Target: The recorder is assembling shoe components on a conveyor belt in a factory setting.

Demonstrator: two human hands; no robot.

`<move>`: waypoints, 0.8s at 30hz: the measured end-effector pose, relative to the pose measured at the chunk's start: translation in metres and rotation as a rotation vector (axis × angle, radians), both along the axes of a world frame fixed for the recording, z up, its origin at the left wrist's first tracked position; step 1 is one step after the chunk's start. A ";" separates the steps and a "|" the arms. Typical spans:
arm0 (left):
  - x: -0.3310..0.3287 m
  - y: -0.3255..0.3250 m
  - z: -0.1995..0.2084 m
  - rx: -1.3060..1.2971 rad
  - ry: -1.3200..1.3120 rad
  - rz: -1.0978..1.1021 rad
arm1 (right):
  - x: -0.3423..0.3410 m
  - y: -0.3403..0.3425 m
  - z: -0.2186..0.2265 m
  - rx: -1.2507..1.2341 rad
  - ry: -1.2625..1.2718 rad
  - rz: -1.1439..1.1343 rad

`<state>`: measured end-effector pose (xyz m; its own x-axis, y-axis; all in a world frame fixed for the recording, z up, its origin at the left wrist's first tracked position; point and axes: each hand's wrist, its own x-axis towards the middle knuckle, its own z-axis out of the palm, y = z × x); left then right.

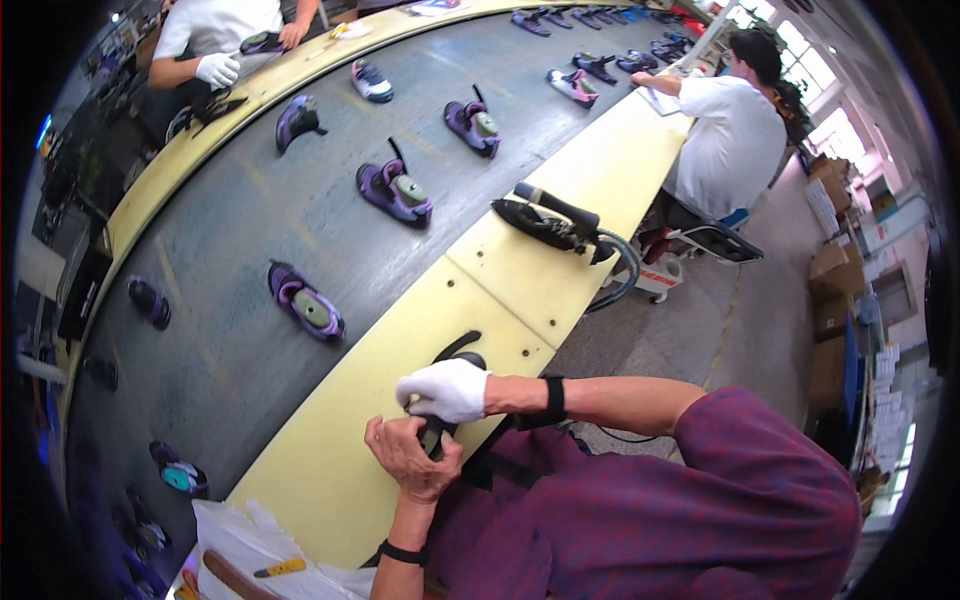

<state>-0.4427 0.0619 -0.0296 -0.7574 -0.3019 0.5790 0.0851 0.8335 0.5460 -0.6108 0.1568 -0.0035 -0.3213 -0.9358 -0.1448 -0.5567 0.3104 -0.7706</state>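
A dark shoe lies over the pale yellow bench in front of me, mostly hidden by my two hands. A black strap or tongue sticks up from its far end. My right hand, in a white glove, is closed over the middle of the shoe. Bare and with a black band at the wrist, my left hand has its fingers curled round the near end. The two hands almost touch. Whatever the fingertips do inside the shoe cannot be seen.
A clothes iron with a hose rests on the bench beyond my hands. Left of the bench, a grey conveyor belt carries several purple and black shoes. A yellow-handled tool lies on white plastic. Two people work farther off.
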 end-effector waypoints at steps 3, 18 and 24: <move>-0.004 0.005 0.003 -0.004 0.026 0.042 | -0.001 -0.018 0.001 0.209 0.029 0.006; 0.023 0.010 0.031 -0.093 -0.409 -0.075 | -0.017 0.032 -0.027 -0.437 0.209 -0.305; 0.061 0.014 0.029 0.180 -0.651 0.379 | -0.186 0.126 0.026 -0.630 0.849 -0.485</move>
